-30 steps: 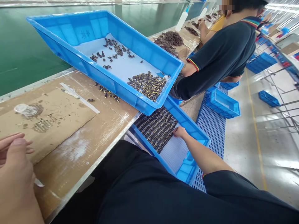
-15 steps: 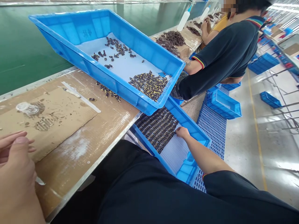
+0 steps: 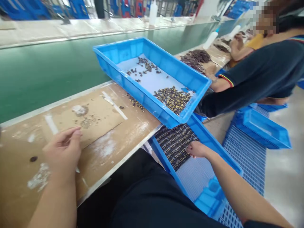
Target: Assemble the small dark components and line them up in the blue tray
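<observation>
Blue plastic tray [image 3: 213, 144] lies just under the right hand [image 3: 198, 149], whose fingers curl narrowly at the end of dense rows of small black-and-yellow parts [image 3: 175, 144]; whether they pinch anything, this head view cannot tell. Those rows cover about half of a pale ridged sheet [image 3: 194, 179], leaving the part beneath the right wrist bare. Ahead of that hand, a second blue plastic tray [image 3: 142, 98] sits tilted over the bench edge, holding a loose heap of matching parts [image 3: 173, 99] and scattered dark pieces [image 3: 142, 68], so plenty appears left unlaid. Beyond the heap's tray, a few stray parts [image 3: 136, 103] lie on the bench, while the left hand [image 3: 63, 152] hovers over brown cardboard sheeting [image 3: 95, 117], thumb and fingers drawn close, nothing clearly held.
</observation>
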A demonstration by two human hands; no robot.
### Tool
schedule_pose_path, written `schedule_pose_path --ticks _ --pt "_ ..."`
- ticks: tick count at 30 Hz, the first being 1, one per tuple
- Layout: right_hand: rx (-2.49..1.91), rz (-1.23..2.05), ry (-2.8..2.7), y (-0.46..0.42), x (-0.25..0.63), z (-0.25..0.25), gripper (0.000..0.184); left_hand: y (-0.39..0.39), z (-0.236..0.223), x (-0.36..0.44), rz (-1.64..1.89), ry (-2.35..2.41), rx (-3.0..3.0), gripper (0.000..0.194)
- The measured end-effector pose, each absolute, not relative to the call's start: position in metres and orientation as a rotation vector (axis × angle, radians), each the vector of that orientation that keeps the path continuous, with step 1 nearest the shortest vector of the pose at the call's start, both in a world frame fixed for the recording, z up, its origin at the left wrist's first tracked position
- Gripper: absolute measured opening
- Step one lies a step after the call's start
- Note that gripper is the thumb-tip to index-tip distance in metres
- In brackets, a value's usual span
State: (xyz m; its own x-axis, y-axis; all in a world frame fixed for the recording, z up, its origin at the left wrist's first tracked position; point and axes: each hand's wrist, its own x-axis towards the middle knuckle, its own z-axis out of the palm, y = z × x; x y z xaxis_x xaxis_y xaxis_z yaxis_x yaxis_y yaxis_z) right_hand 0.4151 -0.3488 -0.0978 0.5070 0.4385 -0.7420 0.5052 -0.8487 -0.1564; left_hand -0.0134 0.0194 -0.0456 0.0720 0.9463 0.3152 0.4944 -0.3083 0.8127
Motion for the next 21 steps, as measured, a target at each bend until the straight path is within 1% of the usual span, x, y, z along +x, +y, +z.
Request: schedule_pose_path --ticks 1,3,4,5,6,8,9,10,11,13,15,16,18,19,21 --pt "2.589 -1.43 1.017 -0.331 0.4 -0.083 0.036 0.019 -0.043 -0.011 1.162 1.435 1.818 0.035" --pt "2.386 -1.795 1.51 -0.289 0.365 -0.055 0.034 0.016 -0.037 -0.008 1.122 1.401 1.822 0.032" --pt "2.331 -1.874 1.765 -0.265 0.348 -0.042 0.032 0.012 -0.033 -0.007 1.113 1.371 1.869 0.032" --pt "2.344 -1.84 2.004 -0.238 0.332 -0.032 0.031 0.005 -0.027 -0.007 1.118 1.333 1.941 0.031" --pt "2.457 -1.65 2.221 -0.209 0.318 -0.024 0.029 -0.004 -0.019 -0.008 1.142 1.29 2.028 0.029" --pt "2.738 -0.993 2.494 -0.148 0.299 -0.017 0.024 -0.031 -0.001 -0.014 1.21 1.172 2.183 0.023" --pt "2.815 -0.68 2.533 -0.117 0.293 -0.017 0.023 -0.049 0.01 -0.02 1.241 1.089 2.232 0.019" --pt "2.839 -0.446 2.52 -0.089 0.289 -0.018 0.024 -0.068 0.02 -0.03 1.261 1.001 2.254 0.017" --pt "2.822 -0.303 2.476 -0.064 0.286 -0.02 0.026 -0.088 0.029 -0.042 1.262 0.916 2.252 0.018" --pt "2.709 -0.208 2.358 -0.025 0.282 -0.026 0.03 -0.131 0.044 -0.072 1.207 0.748 2.148 0.022" --pt "2.57 -0.189 2.267 -0.003 0.282 -0.033 0.027 -0.172 0.052 -0.106 1.213 0.627 1.919 0.017" --pt "2.529 -0.168 2.253 0.003 0.285 -0.038 0.024 -0.19 0.054 -0.123 1.261 0.59 1.795 0.019" --pt "2.513 -0.134 2.249 0.01 0.297 -0.052 0.024 -0.221 0.054 -0.157 1.441 0.572 1.6 0.029" --pt "2.524 -0.137 2.253 0.012 0.306 -0.06 0.026 -0.232 0.053 -0.173 1.544 0.598 1.551 0.031" --pt "2.686 -0.102 2.197 0.018 0.325 -0.079 0.028 -0.246 0.05 -0.206 1.75 0.729 1.52 0.03"
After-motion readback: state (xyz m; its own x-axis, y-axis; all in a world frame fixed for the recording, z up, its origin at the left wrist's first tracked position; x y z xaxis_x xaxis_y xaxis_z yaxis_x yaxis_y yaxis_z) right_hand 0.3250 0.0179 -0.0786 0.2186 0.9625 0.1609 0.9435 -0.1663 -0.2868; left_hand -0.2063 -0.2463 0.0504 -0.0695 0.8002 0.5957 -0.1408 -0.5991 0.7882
